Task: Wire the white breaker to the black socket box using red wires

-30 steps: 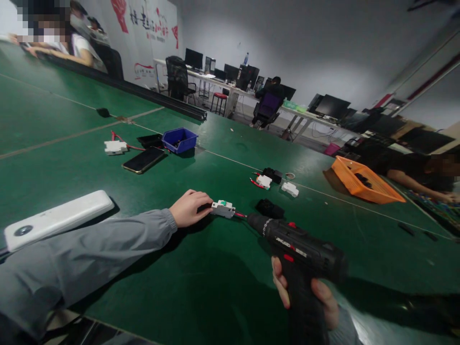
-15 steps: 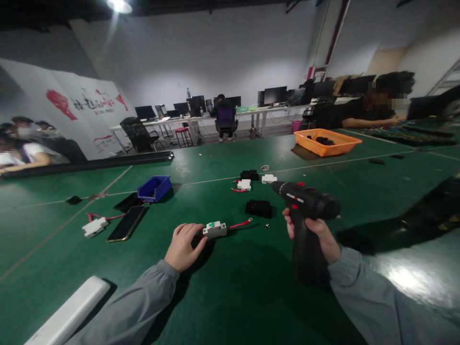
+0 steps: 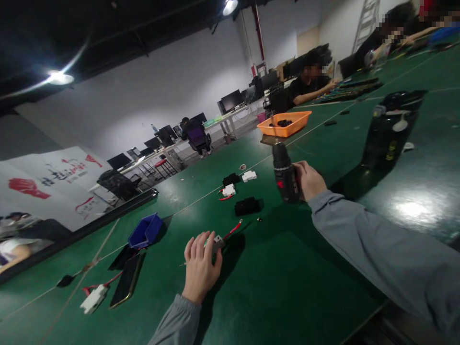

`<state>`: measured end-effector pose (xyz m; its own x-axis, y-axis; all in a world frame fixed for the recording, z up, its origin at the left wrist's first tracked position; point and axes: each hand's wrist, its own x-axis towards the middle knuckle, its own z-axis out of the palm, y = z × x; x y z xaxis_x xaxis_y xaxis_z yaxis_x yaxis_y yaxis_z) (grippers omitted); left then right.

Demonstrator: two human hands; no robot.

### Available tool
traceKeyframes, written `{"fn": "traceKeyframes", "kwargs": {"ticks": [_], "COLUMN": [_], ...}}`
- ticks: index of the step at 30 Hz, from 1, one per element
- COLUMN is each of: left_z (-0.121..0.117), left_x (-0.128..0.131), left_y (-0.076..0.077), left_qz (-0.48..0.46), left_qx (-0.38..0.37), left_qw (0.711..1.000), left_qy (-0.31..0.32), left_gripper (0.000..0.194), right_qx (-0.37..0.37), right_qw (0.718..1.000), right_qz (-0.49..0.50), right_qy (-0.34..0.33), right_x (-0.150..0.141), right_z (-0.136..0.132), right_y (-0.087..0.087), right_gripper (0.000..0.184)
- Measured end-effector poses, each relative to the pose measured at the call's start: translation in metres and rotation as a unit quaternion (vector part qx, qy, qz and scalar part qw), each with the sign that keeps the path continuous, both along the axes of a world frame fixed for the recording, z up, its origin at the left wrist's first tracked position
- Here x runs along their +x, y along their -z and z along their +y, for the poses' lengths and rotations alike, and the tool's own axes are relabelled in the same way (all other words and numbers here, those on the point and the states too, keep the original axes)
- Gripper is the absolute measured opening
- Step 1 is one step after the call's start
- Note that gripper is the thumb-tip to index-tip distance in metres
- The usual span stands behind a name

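Observation:
My left hand (image 3: 201, 266) is closed over a small grey-white circuit breaker (image 3: 217, 243), whose body is mostly hidden under the fingers. A red wire (image 3: 233, 231) with a ring terminal sticks out of its far end. My right hand (image 3: 309, 181) grips a black cordless drill (image 3: 283, 175) held above the table, its bit end pointing away from me. Between the hands lie tiny screws (image 3: 259, 219) and a black plastic housing (image 3: 247, 206). Beyond are a white breaker with red wires (image 3: 228, 190), another black housing (image 3: 230, 179) and a white block (image 3: 249, 176).
A blue bin (image 3: 145, 231), a phone (image 3: 126, 282) and a white breaker (image 3: 94, 299) lie on the left. Farther off stands an orange basket (image 3: 302, 122) with black parts. A tall black object (image 3: 384, 139) stands at right. Co-workers sit along the table.
The view has tilted and swung right. My left fingers have closed over the breaker, which is now turned and partly raised. The drill has swung from pointing left to pointing away from me.

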<state>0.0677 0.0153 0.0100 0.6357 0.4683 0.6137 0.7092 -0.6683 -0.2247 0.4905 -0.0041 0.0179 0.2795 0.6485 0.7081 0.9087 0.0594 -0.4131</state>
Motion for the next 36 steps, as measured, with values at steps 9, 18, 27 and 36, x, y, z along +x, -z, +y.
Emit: {"fn": "traceKeyframes", "kwargs": {"ticks": [9, 18, 27, 36], "left_z": [0.009, 0.003, 0.003, 0.002], "left_x": [0.024, 0.011, 0.013, 0.014], "left_y": [-0.004, -0.005, -0.003, -0.004], "left_qz": [0.075, 0.090, 0.092, 0.089], "left_qx": [-0.069, -0.082, -0.087, -0.082], "left_qw": [0.994, 0.993, 0.992, 0.993], "left_qy": [0.031, 0.009, 0.001, -0.003], "left_gripper": [0.023, 0.020, 0.019, 0.019], "right_qx": [-0.264, -0.355, -0.358, -0.364], "right_qw": [0.942, 0.907, 0.909, 0.905], "right_qz": [-0.206, -0.213, -0.202, -0.220], "right_qy": [0.013, 0.072, 0.068, 0.032], "right_x": [-0.031, -0.016, -0.022, -0.019], "right_z": [0.010, 0.015, 0.014, 0.010], "right_y": [0.003, 0.008, 0.004, 0.001], "right_gripper": [0.047, 0.037, 0.028, 0.037]}}
